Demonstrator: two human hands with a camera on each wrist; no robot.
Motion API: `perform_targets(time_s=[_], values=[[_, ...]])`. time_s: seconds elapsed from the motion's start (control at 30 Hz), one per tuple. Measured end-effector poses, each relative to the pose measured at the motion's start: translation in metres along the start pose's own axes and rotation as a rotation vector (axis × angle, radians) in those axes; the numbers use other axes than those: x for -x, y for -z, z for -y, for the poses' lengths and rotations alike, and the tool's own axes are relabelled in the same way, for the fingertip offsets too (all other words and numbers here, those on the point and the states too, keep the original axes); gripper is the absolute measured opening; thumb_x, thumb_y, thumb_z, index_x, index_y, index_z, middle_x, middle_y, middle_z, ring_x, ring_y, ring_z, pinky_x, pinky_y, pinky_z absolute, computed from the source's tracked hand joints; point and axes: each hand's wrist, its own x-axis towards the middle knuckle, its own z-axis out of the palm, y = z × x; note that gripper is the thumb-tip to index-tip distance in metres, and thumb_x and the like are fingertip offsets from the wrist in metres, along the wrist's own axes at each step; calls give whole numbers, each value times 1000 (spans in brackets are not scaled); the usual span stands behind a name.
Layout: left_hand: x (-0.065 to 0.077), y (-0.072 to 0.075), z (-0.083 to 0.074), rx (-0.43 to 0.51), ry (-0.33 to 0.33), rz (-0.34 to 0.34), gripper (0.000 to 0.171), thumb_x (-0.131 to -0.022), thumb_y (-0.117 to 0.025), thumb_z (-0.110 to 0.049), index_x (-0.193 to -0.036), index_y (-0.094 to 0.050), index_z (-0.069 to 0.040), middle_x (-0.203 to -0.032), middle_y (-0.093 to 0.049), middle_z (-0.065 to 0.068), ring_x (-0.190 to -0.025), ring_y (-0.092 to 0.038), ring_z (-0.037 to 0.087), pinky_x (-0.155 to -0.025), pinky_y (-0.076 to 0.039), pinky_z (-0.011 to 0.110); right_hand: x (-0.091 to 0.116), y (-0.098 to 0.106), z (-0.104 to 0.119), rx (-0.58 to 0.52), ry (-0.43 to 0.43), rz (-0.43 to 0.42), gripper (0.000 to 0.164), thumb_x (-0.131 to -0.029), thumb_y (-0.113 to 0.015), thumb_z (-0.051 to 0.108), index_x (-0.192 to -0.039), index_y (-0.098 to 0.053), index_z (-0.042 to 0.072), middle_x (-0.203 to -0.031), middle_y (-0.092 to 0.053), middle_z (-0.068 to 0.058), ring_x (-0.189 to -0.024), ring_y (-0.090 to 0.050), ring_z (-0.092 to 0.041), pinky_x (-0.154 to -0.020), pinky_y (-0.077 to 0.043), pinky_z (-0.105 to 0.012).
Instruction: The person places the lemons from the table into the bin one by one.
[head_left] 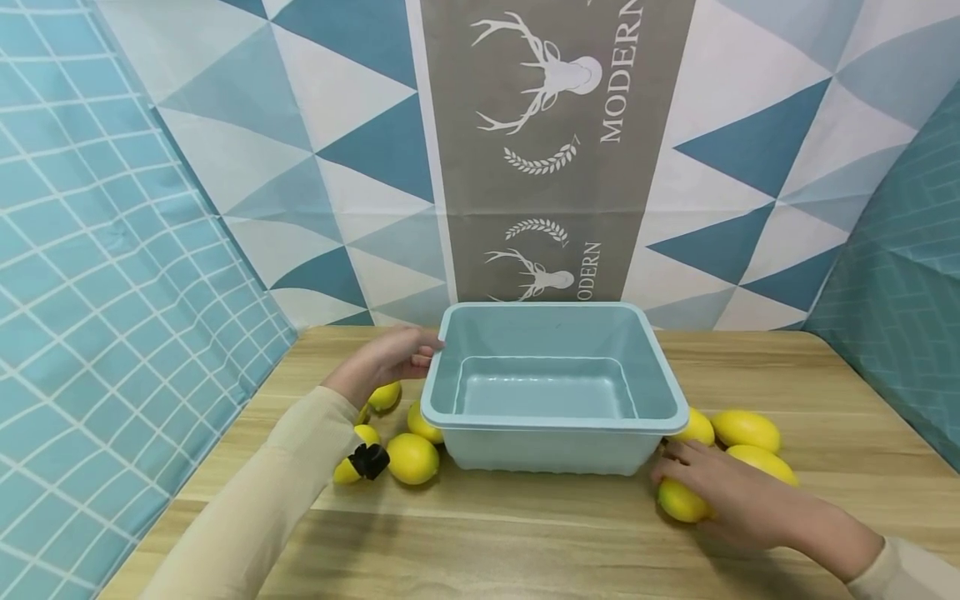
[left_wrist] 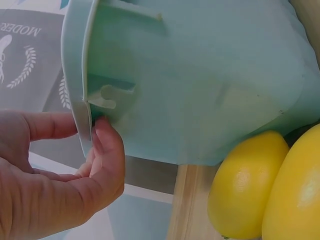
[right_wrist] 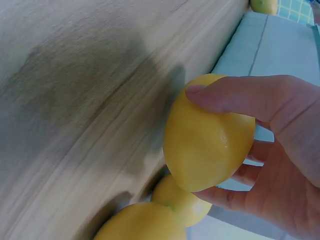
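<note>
A light blue plastic basin [head_left: 555,450] stands in the middle of the wooden table, with nothing inside it. My left hand [head_left: 393,354] pinches its left rim; in the left wrist view the thumb and fingers [left_wrist: 107,145] lie on both sides of that rim. At the basin's right front corner my right hand [head_left: 738,496] grips a yellow lemon [right_wrist: 207,140], thumb on one side and fingers on the other. More lemons [head_left: 746,429] lie beside that hand. Several lemons [head_left: 412,458] sit left of the basin, partly hidden by my left forearm.
The wooden table [head_left: 525,542] reaches back to a patterned cloth [head_left: 540,167] hung behind it. Blue checked cloth [head_left: 112,292] hangs along the left side and teal cloth [head_left: 892,275] along the right. A black strap piece [head_left: 369,460] shows at my left wrist.
</note>
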Motion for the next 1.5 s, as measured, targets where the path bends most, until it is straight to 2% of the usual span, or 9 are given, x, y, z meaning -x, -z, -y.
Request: perform_targets(time_s=[0.1,0.3,0.5,0.63,0.77,1.0,1.23,1.37,1.5], values=[[0,0,0,16,3,1,39,-95,-51,-13,-129,-46,5,-95,-60,4,-76,-61,10,-73,-57,19,-2,3,3,-2,1,12,67,-59,-87,16,-114,-51,30,-117,-51,8,-102,-51,-13,-80,-50,-38],[1,2,-1,46,7,18,30,-96,-49,-11,-122,-49,4,-82,-61,0,-69,-59,8,-71,-56,19,-8,10,13,-25,24,4,61,-64,-86,22,-112,-51,35,-113,-51,13,-98,-49,-8,-72,-47,-36],[2,2,-2,53,8,28,28,-96,-48,-11,-120,-49,4,-77,-61,-2,-66,-58,7,-69,-55,18,-17,18,25,-25,-2,18,65,-60,-86,15,-109,-52,39,-109,-50,18,-94,-48,-6,-68,-43,-35],[2,1,-3,62,24,23,25,-96,-48,-11,-118,-48,2,-75,-60,-3,-64,-56,6,-68,-55,18,-20,23,30,23,29,4,64,-59,-87,18,-109,-53,36,-107,-49,16,-91,-48,-5,-66,-43,-32],[2,0,-3,72,35,30,22,-97,-48,-11,-115,-48,1,-73,-60,-3,-63,-55,5,-69,-54,18,-22,26,34,59,74,-4,65,-58,-88,20,-111,-53,31,-107,-49,14,-91,-48,-5,-69,-46,-30],[1,0,-4,67,35,41,18,-97,-47,-11,-111,-48,0,-68,-59,-5,-60,-54,4,-68,-54,17,-25,31,40,55,105,4,70,-55,-89,20,-113,-52,31,-107,-48,15,-95,-47,-6,-74,-47,-30],[2,1,-6,60,79,33,15,-97,-49,-11,-108,-49,-2,-74,-57,-2,-67,-57,7,-70,-54,18,-28,41,51,31,134,20,68,-59,-88,20,-115,-51,32,-107,-48,17,-96,-47,-4,-78,-48,-29],[3,1,-7,80,89,39,12,-97,-50,-10,-106,-49,-3,-76,-56,-1,-69,-56,8,-70,-54,18,-30,47,58,8,136,65,71,-61,-87,21,-118,-48,36,-109,-48,18,-97,-46,-3,-78,-49,-28],[2,0,-6,108,101,40,9,-96,-51,-9,-103,-50,-3,-77,-55,0,-69,-55,9,-70,-55,19,-32,53,64,0,149,64,71,-60,-87,20,-117,-48,36,-108,-49,19,-95,-45,-2,-76,-47,-26]])
